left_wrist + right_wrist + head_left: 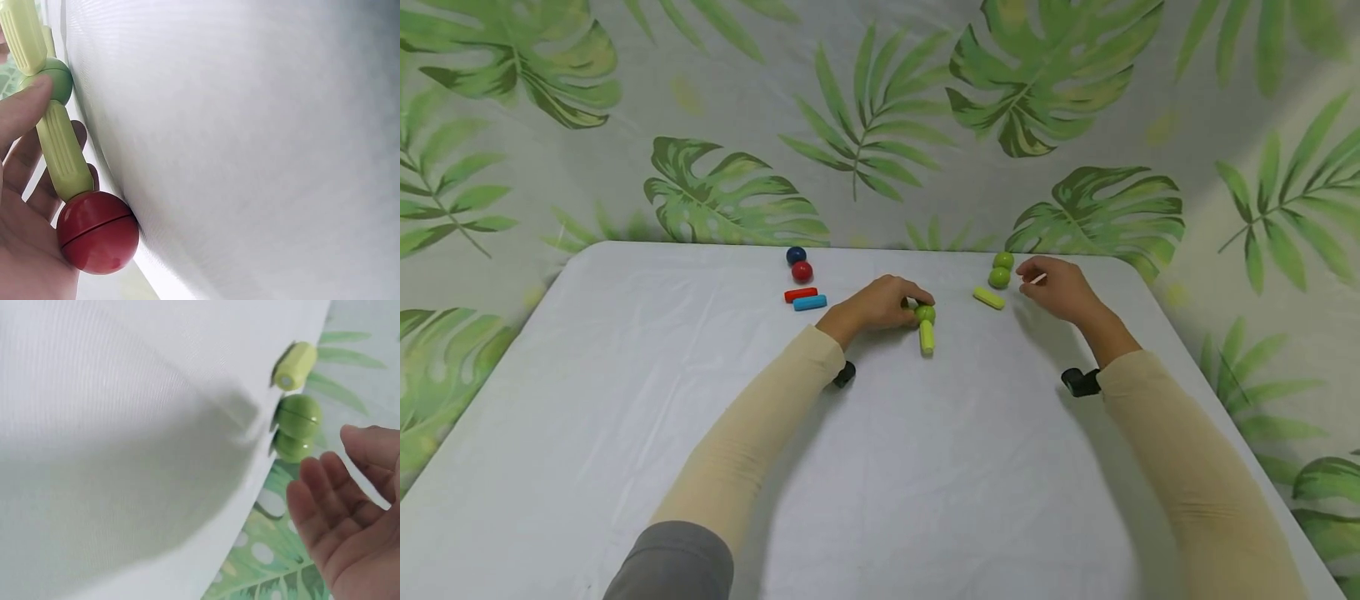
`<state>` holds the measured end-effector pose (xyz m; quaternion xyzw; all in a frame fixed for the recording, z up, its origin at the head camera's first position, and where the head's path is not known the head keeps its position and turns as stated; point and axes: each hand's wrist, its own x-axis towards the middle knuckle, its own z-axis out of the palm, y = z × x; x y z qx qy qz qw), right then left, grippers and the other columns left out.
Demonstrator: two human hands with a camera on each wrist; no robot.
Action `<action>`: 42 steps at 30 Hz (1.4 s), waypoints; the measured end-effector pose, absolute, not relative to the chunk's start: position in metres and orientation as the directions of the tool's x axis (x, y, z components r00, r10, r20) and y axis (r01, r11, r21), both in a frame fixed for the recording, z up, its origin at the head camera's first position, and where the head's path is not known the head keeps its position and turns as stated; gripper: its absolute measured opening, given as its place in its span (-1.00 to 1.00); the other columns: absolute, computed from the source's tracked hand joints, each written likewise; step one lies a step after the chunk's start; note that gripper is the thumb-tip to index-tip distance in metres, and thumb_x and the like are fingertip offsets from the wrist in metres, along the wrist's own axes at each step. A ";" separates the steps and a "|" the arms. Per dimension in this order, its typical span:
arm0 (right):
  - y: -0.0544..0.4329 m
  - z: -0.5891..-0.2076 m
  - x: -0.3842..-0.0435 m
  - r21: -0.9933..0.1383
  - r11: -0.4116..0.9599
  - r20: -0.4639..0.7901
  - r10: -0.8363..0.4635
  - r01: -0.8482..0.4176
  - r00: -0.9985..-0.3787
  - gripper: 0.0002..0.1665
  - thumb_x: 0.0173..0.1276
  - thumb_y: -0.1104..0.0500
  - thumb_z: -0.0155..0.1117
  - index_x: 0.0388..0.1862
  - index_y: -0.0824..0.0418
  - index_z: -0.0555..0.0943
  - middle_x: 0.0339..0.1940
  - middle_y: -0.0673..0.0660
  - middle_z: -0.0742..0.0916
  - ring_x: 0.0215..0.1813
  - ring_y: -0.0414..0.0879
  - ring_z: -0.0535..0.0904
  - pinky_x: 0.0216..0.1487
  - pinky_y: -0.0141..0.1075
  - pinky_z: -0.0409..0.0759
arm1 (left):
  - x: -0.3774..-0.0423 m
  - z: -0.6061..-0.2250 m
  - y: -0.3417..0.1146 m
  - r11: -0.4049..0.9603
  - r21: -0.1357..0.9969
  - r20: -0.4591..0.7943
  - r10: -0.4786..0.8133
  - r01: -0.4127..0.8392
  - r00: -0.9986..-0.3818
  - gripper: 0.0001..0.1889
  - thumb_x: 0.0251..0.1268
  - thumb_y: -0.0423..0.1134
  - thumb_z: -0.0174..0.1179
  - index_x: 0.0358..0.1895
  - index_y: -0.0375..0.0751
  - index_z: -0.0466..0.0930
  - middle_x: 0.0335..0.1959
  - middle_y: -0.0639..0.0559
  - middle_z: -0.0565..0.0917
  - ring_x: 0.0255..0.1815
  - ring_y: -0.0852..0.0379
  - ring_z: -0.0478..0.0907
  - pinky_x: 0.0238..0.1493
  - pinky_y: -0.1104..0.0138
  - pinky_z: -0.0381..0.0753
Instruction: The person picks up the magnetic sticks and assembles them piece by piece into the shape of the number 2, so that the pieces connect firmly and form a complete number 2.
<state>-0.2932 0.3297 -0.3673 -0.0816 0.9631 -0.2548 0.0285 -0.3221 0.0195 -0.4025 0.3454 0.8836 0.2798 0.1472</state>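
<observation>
My left hand (pixel 882 303) holds a green ball (pixel 925 314) between thumb and fingers, just over the white table. One yellow-green stick (pixel 927 337) juts from that ball toward the front. In the left wrist view, another yellow-green stick (pixel 64 150) runs from the green ball to a red ball (pixel 99 232) by the palm; the head view hides this end behind the hand. My right hand (pixel 1054 287) hovers with loosely bent fingers, holding nothing. Just left of it sit two green balls (pixel 999 277), touching or nearly so, and a loose yellow-green stick (pixel 988 298).
Left of my left hand, near the table's back edge, lie a dark blue ball (pixel 796 256), a red ball (pixel 802 272), a red stick (pixel 801 295) and a blue stick (pixel 809 303). Leaf-patterned cloth (pixel 880 125) hangs behind the white tabletop (pixel 925 467).
</observation>
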 end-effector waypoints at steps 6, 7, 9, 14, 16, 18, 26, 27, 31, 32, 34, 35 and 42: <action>0.326 -0.376 -0.306 -0.298 0.916 0.081 -0.256 -0.268 -0.963 -0.56 0.38 0.38 0.13 0.24 0.38 0.51 0.18 0.42 0.60 0.08 0.30 0.62 0.06 0.11 0.59 | -0.322 -0.404 0.019 0.601 0.597 -0.070 0.700 0.532 -0.711 -0.55 0.30 -0.26 0.29 0.27 0.00 0.59 0.33 0.04 0.58 0.25 0.09 0.49 0.34 0.21 0.46; 0.326 -0.377 -0.307 -0.271 0.921 0.089 -0.265 -0.279 -0.960 -0.56 0.38 0.39 0.13 0.24 0.37 0.51 0.17 0.41 0.60 0.07 0.29 0.62 0.06 0.11 0.59 | -0.322 -0.404 0.019 0.600 0.595 -0.068 0.701 0.535 -0.710 -0.55 0.30 -0.26 0.29 0.27 0.00 0.59 0.33 0.04 0.58 0.26 0.09 0.49 0.35 0.21 0.45; 0.325 -0.379 -0.310 -0.235 0.927 0.095 -0.278 -0.292 -0.956 -0.55 0.37 0.39 0.15 0.25 0.34 0.52 0.18 0.40 0.60 0.08 0.29 0.62 0.06 0.10 0.59 | -0.323 -0.404 0.019 0.600 0.588 -0.064 0.702 0.542 -0.709 -0.55 0.31 -0.26 0.29 0.27 0.00 0.59 0.33 0.04 0.58 0.27 0.10 0.48 0.36 0.21 0.45; 0.322 -0.382 -0.316 -0.236 0.926 0.051 -0.290 -0.293 -0.956 -0.49 0.38 0.38 0.17 0.31 0.33 0.47 0.23 0.41 0.57 0.10 0.31 0.61 0.07 0.12 0.58 | -0.324 -0.404 0.019 0.600 0.580 -0.055 0.703 0.551 -0.709 -0.56 0.31 -0.25 0.29 0.26 0.01 0.60 0.31 0.05 0.59 0.24 0.11 0.50 0.35 0.21 0.47; 0.321 -0.383 -0.319 -0.253 0.923 0.026 -0.292 -0.289 -0.956 -0.48 0.39 0.37 0.17 0.34 0.33 0.45 0.25 0.41 0.58 0.10 0.31 0.61 0.09 0.12 0.58 | -0.324 -0.405 0.019 0.600 0.575 -0.056 0.707 0.556 -0.705 -0.56 0.31 -0.24 0.29 0.27 0.01 0.60 0.31 0.04 0.59 0.22 0.11 0.51 0.34 0.21 0.48; 0.320 -0.385 -0.322 -0.263 0.921 0.010 -0.296 -0.288 -0.955 -0.47 0.38 0.37 0.16 0.34 0.33 0.45 0.25 0.40 0.59 0.10 0.31 0.61 0.10 0.12 0.56 | -0.324 -0.405 0.019 0.600 0.569 -0.057 0.710 0.562 -0.702 -0.56 0.32 -0.24 0.28 0.27 0.02 0.60 0.31 0.05 0.60 0.21 0.11 0.52 0.33 0.22 0.48; 0.317 -0.393 -0.330 -0.278 0.917 -0.024 -0.305 -0.287 -0.952 -0.45 0.37 0.39 0.14 0.35 0.34 0.46 0.18 0.46 0.60 0.15 0.33 0.56 0.12 0.13 0.56 | -0.324 -0.402 0.019 0.602 0.570 -0.058 0.708 0.559 -0.704 -0.57 0.30 -0.23 0.30 0.25 0.02 0.61 0.29 0.06 0.61 0.15 0.11 0.55 0.27 0.23 0.52; 0.317 -0.394 -0.330 -0.286 0.916 -0.033 -0.303 -0.281 -0.952 -0.45 0.38 0.38 0.14 0.36 0.34 0.45 0.19 0.46 0.60 0.15 0.33 0.56 0.12 0.13 0.55 | -0.324 -0.402 0.019 0.602 0.571 -0.060 0.708 0.558 -0.703 -0.57 0.30 -0.23 0.30 0.25 0.02 0.61 0.29 0.06 0.61 0.14 0.12 0.55 0.26 0.23 0.52; 0.316 -0.396 -0.329 -0.293 0.915 -0.043 -0.303 -0.278 -0.952 -0.44 0.40 0.35 0.18 0.38 0.33 0.43 0.22 0.44 0.59 0.13 0.30 0.57 0.14 0.13 0.54 | -0.324 -0.401 0.020 0.604 0.573 -0.068 0.708 0.553 -0.703 -0.57 0.31 -0.23 0.30 0.26 0.02 0.60 0.30 0.05 0.60 0.10 0.12 0.56 0.23 0.23 0.53; 0.316 -0.396 -0.329 -0.293 0.914 -0.042 -0.304 -0.280 -0.952 -0.44 0.40 0.35 0.17 0.38 0.33 0.43 0.22 0.44 0.59 0.13 0.30 0.57 0.14 0.13 0.54 | -0.324 -0.401 0.020 0.605 0.574 -0.069 0.707 0.551 -0.704 -0.57 0.31 -0.23 0.30 0.26 0.02 0.60 0.30 0.05 0.60 0.10 0.12 0.55 0.23 0.23 0.53; 0.317 -0.397 -0.328 -0.300 0.914 -0.038 -0.299 -0.274 -0.954 -0.45 0.41 0.34 0.16 0.38 0.34 0.43 0.24 0.44 0.58 0.13 0.30 0.58 0.14 0.13 0.55 | -0.324 -0.401 0.020 0.606 0.573 -0.069 0.706 0.551 -0.705 -0.56 0.31 -0.23 0.30 0.26 0.02 0.60 0.30 0.06 0.61 0.10 0.12 0.55 0.23 0.24 0.53; 0.317 -0.397 -0.328 -0.307 0.913 -0.039 -0.294 -0.269 -0.955 -0.45 0.41 0.35 0.15 0.38 0.34 0.43 0.25 0.44 0.57 0.14 0.31 0.58 0.15 0.13 0.55 | -0.324 -0.401 0.020 0.606 0.572 -0.068 0.706 0.552 -0.705 -0.56 0.31 -0.22 0.30 0.26 0.02 0.61 0.29 0.06 0.61 0.10 0.12 0.55 0.23 0.24 0.53; 0.318 -0.399 -0.326 -0.351 0.912 -0.053 -0.245 -0.212 -0.968 -0.43 0.43 0.32 0.16 0.41 0.35 0.40 0.34 0.44 0.52 0.22 0.32 0.54 0.21 0.13 0.53 | -0.325 -0.405 0.019 0.606 0.577 -0.057 0.698 0.547 -0.714 -0.58 0.29 -0.22 0.31 0.23 0.03 0.63 0.27 0.06 0.63 0.09 0.14 0.55 0.21 0.25 0.54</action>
